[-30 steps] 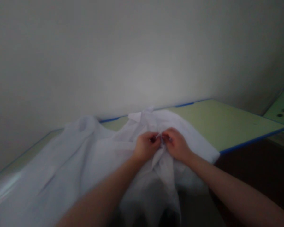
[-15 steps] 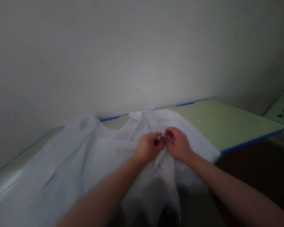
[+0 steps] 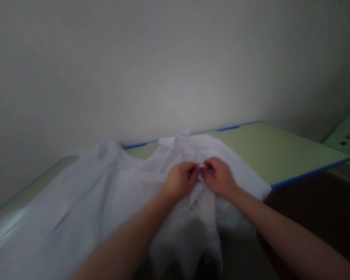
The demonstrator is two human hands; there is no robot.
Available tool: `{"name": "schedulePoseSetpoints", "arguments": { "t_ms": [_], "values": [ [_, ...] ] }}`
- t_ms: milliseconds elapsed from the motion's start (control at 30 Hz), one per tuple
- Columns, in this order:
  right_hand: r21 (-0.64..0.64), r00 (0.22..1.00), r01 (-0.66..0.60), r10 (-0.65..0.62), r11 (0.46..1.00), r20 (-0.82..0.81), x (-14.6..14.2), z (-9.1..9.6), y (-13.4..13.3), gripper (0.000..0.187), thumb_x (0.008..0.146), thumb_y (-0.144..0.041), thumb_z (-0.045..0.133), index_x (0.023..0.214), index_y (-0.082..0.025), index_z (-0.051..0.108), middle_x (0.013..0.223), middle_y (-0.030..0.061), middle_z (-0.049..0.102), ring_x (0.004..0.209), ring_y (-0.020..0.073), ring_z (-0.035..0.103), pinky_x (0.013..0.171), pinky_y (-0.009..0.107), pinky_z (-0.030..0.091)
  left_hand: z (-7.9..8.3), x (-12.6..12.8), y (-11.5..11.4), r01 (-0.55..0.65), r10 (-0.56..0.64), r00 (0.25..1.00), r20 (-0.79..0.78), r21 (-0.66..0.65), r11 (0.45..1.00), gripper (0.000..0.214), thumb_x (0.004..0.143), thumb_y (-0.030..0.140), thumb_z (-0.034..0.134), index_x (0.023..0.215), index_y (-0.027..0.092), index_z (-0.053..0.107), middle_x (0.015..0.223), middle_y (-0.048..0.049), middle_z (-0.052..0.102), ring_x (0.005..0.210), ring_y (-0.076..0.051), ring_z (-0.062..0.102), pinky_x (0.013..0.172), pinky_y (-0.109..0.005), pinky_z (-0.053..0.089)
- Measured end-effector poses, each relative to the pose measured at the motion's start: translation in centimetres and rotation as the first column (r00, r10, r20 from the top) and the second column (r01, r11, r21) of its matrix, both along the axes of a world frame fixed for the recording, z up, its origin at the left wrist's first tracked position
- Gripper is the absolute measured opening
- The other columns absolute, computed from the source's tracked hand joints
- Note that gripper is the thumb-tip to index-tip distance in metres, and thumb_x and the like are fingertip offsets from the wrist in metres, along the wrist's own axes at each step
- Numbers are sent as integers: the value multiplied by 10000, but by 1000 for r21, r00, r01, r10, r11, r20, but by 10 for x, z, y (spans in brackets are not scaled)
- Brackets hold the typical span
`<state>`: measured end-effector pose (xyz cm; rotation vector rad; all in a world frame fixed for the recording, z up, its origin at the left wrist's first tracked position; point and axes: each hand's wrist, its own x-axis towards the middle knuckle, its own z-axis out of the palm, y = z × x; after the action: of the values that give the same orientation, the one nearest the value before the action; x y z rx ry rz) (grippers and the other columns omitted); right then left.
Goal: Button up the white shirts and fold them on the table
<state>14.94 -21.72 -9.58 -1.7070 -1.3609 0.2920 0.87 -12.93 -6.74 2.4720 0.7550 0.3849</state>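
White garment (image 3: 84, 202) lies lengthwise along table (image 3: 280, 151); both hands (image 3: 200, 177) pinch it.

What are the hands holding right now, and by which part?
Both the left hand and the right hand pinch the white garment at its front opening, fingertips close together.

One white garment (image 3: 99, 202) is counted, spread over one green tabletop (image 3: 268, 155) with a blue edge. A second green tabletop (image 3: 345, 134) is seen at the right. Two hands are counted: the left hand (image 3: 181, 179) and the right hand (image 3: 218, 177).
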Motion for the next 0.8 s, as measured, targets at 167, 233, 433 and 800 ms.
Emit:
{"name": "schedulePoseSetpoints", "arguments": {
  "t_ms": [167,233,433,800],
  "values": [
    [-3,1000,3,-3,1000,-18,-1,0,-1,84,739,-189,549,818,-169,571,745,34,565,698,152,507,652,271,400,6,-1,-1,91,-74,990,-117,156,984,232,899,281,401,923,181,608,848,-62,630,779,-162,591,677,-263,443],
    [-8,1000,16,-16,1000,-10,-1,0,-2,85,739,-187,544,820,-168,561,739,31,557,694,152,499,646,270,395,8,-1,-3,116,-86,985,-152,204,972,243,906,272,376,919,181,602,833,-62,620,774,-169,587,668,-271,439],
    [-5,998,23,-23,1000,57,-4,1,-3,93,729,-192,537,818,-168,548,738,35,547,710,166,490,650,283,381,8,-4,-6,126,-100,986,-134,201,971,236,895,278,389,868,168,596,765,-59,598,712,-157,574,634,-262,426],
    [4,974,-143,142,990,-177,0,-1,-5,121,745,-212,577,861,-183,597,791,21,620,736,148,561,706,277,442,9,-4,-1,148,-92,978,-189,310,939,148,865,277,402,864,181,514,796,-46,570,669,-156,540,554,-259,379]
  ]
}}
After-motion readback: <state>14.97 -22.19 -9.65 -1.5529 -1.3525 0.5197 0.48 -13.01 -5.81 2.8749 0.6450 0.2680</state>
